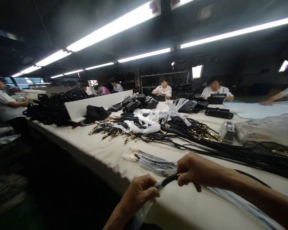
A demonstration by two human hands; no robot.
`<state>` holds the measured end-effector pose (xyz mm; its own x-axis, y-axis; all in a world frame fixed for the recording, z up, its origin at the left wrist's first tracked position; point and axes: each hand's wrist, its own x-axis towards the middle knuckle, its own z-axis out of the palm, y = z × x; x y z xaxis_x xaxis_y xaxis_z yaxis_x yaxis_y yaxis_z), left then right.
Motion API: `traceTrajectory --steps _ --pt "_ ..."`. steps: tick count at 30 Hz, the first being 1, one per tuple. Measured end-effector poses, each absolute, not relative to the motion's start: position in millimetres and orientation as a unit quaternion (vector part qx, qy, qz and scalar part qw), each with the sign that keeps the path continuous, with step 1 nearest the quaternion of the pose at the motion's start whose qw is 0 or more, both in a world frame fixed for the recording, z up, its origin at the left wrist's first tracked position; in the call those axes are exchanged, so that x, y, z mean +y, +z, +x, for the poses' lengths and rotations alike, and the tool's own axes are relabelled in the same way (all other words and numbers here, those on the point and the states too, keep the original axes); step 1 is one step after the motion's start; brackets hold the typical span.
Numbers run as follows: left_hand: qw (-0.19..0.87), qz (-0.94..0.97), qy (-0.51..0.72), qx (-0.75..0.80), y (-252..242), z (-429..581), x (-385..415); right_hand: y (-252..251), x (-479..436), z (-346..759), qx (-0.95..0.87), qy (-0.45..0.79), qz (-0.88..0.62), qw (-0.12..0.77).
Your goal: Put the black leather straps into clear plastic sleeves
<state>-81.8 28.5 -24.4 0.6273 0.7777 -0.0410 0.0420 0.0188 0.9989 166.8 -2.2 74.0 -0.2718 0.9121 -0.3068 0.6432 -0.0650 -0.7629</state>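
Observation:
My left hand (139, 193) is closed round a clear plastic sleeve (144, 210) at the near edge of the white table (91, 150). My right hand (196, 171) pinches a black strap (169, 180) that runs between the two hands and enters the sleeve. Just beyond my hands lie a few wrapped straps (151, 159) in clear plastic.
A big tangle of black straps with gold clasps (194, 134) covers the middle of the table, with loose plastic wrap (146, 123), a grey tape dispenser (227, 131) and black bags (139, 103). A white divider board (96, 103) stands left. Several seated people work at the far end and left.

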Motion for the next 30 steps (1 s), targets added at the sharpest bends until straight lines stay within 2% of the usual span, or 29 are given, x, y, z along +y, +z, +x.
traceTrajectory --steps 7,12,16,20,22,26,30 --pt "0.596 0.655 0.342 0.315 -25 -66 35 76 -11 169 -0.638 0.572 -0.495 0.143" --pt "0.637 0.628 0.334 0.297 -20 -57 33 77 -13 172 -0.646 0.504 -0.547 0.169" --pt "0.71 0.574 0.334 0.234 -13 -42 31 85 -7 163 -0.692 0.47 -0.515 0.187" --pt "0.753 0.525 0.343 0.2 -7 -33 31 98 -1 151 -0.768 0.339 -0.502 0.209" --pt "0.747 0.521 0.363 0.195 -4 -35 32 101 3 152 -0.766 0.338 -0.504 0.213" --pt "0.692 0.554 0.401 0.23 0 -51 37 100 9 173 -0.711 0.436 -0.531 0.148" --pt "0.69 0.546 0.408 0.244 1 -59 41 103 10 185 -0.718 0.349 -0.584 0.147"
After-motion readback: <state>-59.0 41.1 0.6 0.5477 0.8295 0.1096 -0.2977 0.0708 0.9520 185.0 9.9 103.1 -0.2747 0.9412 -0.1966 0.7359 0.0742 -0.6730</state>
